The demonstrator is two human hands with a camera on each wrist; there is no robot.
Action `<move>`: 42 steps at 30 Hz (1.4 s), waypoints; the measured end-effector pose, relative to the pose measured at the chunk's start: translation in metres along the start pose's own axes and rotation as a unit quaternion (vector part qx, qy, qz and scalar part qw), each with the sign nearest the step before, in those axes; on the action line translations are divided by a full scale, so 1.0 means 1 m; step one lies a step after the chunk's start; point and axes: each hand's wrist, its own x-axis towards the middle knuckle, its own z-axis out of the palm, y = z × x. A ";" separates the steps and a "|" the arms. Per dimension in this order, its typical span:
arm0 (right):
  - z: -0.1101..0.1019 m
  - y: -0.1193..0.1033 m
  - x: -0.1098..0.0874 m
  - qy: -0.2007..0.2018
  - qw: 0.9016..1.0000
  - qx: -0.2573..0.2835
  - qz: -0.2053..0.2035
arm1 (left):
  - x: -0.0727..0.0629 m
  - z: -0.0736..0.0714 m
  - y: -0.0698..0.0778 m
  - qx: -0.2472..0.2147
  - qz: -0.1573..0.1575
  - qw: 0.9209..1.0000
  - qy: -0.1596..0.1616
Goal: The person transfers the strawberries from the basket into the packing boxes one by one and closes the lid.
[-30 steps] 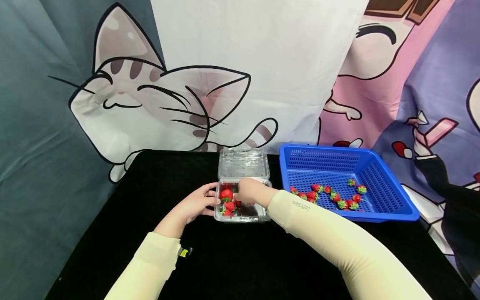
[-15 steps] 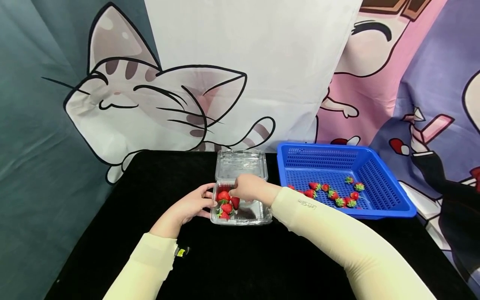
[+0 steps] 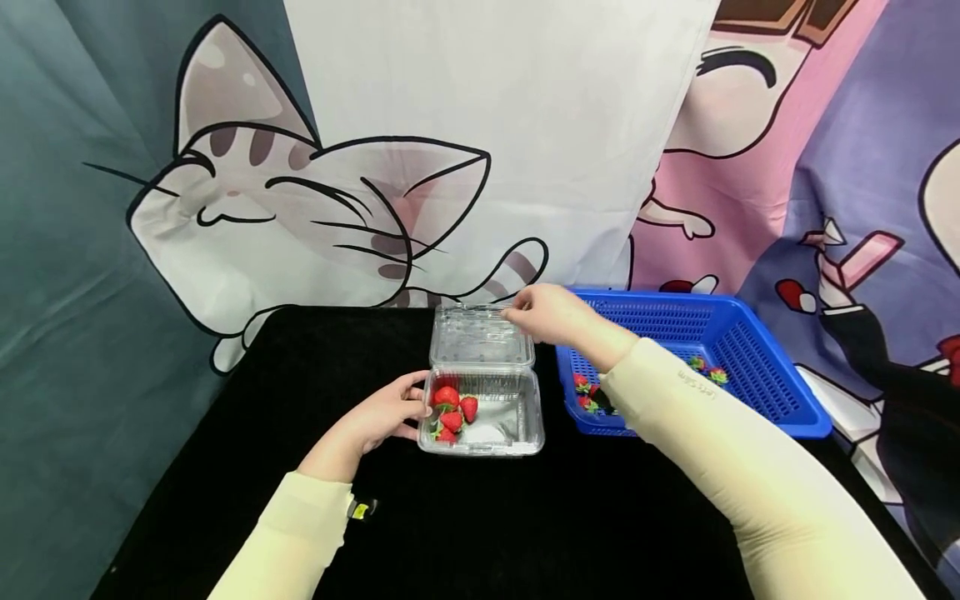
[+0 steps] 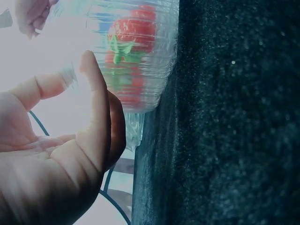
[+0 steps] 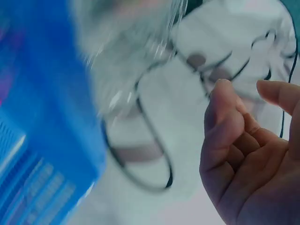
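Observation:
A clear plastic clamshell box (image 3: pixel 510 448) stands on the black cloth with its lid (image 3: pixel 480 333) raised behind it. Several strawberries (image 3: pixel 452 421) lie in the box's left part. My left hand (image 3: pixel 385 414) rests against the box's left side, fingers relaxed. In the left wrist view its fingertips are close to the ribbed clear wall, strawberries (image 4: pixel 133 35) showing through. My right hand (image 3: pixel 558 317) is raised beside the lid's upper right corner, between lid and basket. The right wrist view shows loosely bent fingers (image 5: pixel 225 136) with a gap to the thumb and nothing held.
To the right stands a blue perforated basket (image 3: pixel 780 375) with several strawberries (image 3: pixel 716 375) inside; my right forearm hides part of it. Black cloth (image 3: pixel 480 533) covers the table. A cartoon-printed curtain (image 3: pixel 480 83) hangs behind.
My right hand has lifted out of the box and moved up and right, past the lid. A strawberry now lies uncovered beside the others. The left hand stays at the box.

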 end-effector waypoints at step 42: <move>0.039 0.124 0.010 -0.196 0.945 -0.258 -0.043 | 0.003 -0.003 -0.002 -0.017 -0.009 1.000 -0.008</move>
